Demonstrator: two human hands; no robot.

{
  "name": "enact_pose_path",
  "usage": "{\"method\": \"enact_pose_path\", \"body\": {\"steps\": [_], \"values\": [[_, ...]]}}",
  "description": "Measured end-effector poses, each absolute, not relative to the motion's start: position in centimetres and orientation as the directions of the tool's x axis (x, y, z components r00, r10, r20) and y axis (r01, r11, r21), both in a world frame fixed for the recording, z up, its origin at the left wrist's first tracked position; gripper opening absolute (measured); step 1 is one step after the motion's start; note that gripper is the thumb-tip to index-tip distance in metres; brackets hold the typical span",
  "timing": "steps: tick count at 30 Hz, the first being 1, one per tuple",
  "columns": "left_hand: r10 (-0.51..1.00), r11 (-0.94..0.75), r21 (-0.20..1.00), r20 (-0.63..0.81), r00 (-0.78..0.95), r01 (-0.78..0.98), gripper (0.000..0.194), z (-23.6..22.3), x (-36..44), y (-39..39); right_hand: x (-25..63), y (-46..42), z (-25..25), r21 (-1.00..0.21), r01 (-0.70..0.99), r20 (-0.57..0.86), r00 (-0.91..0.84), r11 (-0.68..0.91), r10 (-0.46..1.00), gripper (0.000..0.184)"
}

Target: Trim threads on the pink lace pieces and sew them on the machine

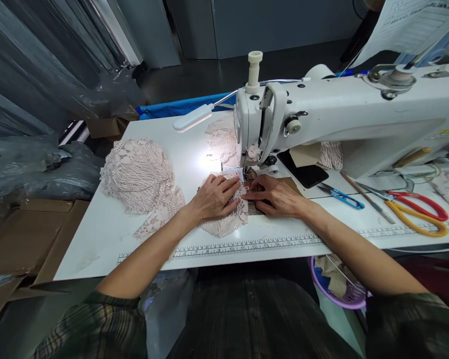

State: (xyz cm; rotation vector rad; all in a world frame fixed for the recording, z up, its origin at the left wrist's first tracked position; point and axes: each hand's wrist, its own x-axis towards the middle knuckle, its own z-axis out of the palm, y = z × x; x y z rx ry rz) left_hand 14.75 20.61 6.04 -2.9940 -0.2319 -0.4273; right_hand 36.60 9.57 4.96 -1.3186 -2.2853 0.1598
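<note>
On smooth white tabletop [97, 244], openwork pink lace [224, 227], left hand [214, 198] atop

Tabletop [189, 159] lies free just right of lace heap [138, 172]; sewing machine [333, 109] and lamp [193, 118] obstruct beyond

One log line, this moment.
left hand: on lace | right hand: at lace edge | sewing machine: beyond hands | scissors: on table, right

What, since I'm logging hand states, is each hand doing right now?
Left hand: open, fingers laid over the pale lace.
Right hand: fingers bent at the lace's edge; whether its grip is closed cannot be told.
</note>
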Motion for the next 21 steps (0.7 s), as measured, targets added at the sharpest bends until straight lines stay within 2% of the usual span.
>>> {"method": "enact_pose_path", "body": {"steps": [15, 21], "values": [[0.165, -0.977, -0.111, 0.134, 0.977, 0.180, 0.046, 6.95, 15.10, 20.19, 36.44, 9.42, 4.91, -0.303, 0.812, 0.327, -0.403, 0.499, 0.855, 0.038], [0.179, -0.975, -0.104, 0.168, 0.969, 0.198, 0.046, 6.86, 15.18, 20.13, 36.44, 9.48, 4.86, -0.297, 0.811, 0.334, -0.406, 0.503, 0.851, 0.037]]}}
